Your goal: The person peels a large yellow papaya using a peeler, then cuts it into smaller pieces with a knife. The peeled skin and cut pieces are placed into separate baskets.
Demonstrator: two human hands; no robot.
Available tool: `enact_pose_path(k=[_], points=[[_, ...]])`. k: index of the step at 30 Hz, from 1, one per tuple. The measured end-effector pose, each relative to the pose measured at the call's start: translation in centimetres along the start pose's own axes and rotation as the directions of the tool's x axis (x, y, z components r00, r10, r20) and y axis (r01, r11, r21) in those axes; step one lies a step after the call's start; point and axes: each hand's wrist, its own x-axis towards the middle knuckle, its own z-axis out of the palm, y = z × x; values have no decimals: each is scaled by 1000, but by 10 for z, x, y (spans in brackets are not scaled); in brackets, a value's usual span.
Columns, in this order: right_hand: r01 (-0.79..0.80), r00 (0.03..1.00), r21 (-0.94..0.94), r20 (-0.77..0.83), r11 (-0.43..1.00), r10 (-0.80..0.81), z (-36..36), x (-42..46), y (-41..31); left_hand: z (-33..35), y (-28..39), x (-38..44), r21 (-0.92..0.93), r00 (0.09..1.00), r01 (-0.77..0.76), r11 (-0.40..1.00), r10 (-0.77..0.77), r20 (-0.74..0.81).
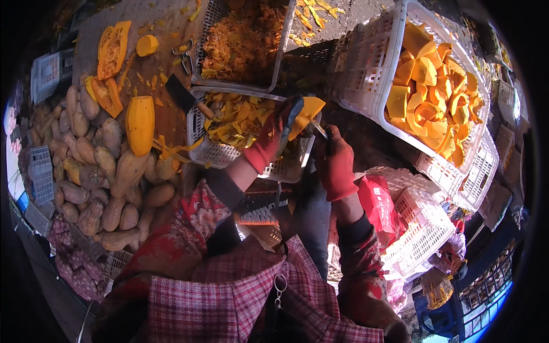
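My left hand [271,133], in a red glove with a dark coated palm, grips a piece of orange squash [309,112]. A tool with a short metal end [318,127] is in my right hand [336,167], also red-gloved; its tip touches or nearly touches the squash, and the glove hides its handle, so its exact kind is unclear. Below both hands, a white plastic crate [223,159] contains squash peelings [240,122]. A cleaver [182,93] with a wooden handle reaches from the board over that crate's left rim.
Left lie a peeled squash [140,124], halved squash [113,51], a peeler [183,48] and a heap of unpeeled squashes [111,171]. A crate of pulp [244,43] stands ahead. A tall crate [373,64] at right bears cut squash chunks [429,94]. Another person [450,253] is far right.
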Motion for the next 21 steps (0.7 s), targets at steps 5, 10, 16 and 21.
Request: enact_pose_path(k=[5, 10, 16, 21], points=[[-49, 997, 456, 72, 889, 18, -1, -37, 16, 64, 25, 18, -235, 942, -211, 949, 134, -306], [-523, 847, 353, 312, 775, 430, -2, -86, 68, 155, 64, 85, 518, 703, -525, 675, 687, -184], [-578, 784, 616, 237, 535, 574, 16, -67, 81, 183, 95, 118, 554, 750, -558, 617, 661, 21], [-323, 927, 248, 276, 913, 253, 35, -59, 46, -16, 41, 89, 661, 683, -406, 631, 690, -239]])
